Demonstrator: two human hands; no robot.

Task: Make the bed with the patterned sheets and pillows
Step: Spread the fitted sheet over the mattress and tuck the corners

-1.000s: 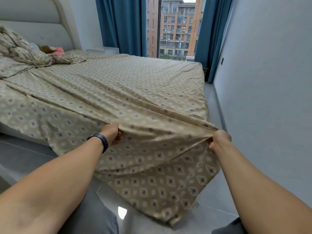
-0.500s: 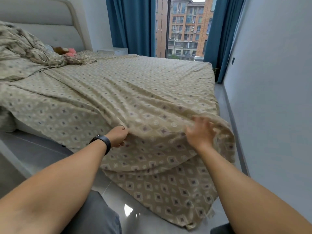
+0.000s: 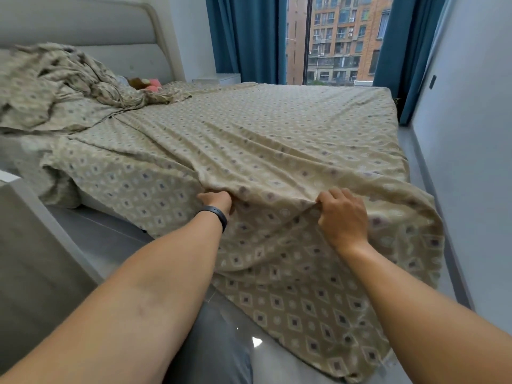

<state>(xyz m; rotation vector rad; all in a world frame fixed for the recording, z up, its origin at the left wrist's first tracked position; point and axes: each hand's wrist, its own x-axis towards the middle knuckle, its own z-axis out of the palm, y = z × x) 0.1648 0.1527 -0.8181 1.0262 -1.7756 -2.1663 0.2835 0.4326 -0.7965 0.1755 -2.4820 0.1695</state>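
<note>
So the sheet (image 3: 277, 139) is spread over most of the bed (image 3: 91, 200), patterned side up, and the far half looks pretty flat already. The near corner is the messy bit: it's bunched into ridges and a big flap hangs off the foot, pooling on the floor (image 3: 116, 239).

The left hand (image 3: 217, 200) grips a fold of the sheet at the mattress edge, fingers tucked under the cloth. The right hand (image 3: 342, 217) is just beside it, fingers curled and pinching another ridge of the same fabric. Looks like the person is mid-way through pulling that corner straight.

What's left, by the look of it: quite a lot. That corner still needs smoothing or tucking. Up by the headboard (image 3: 83, 31) there's a crumpled heap (image 3: 52, 87) in the same pattern, could be a duvet or pillows, can't tell. A stuffed toy (image 3: 145, 84) sits just behind it. So maybe a third done.
</note>
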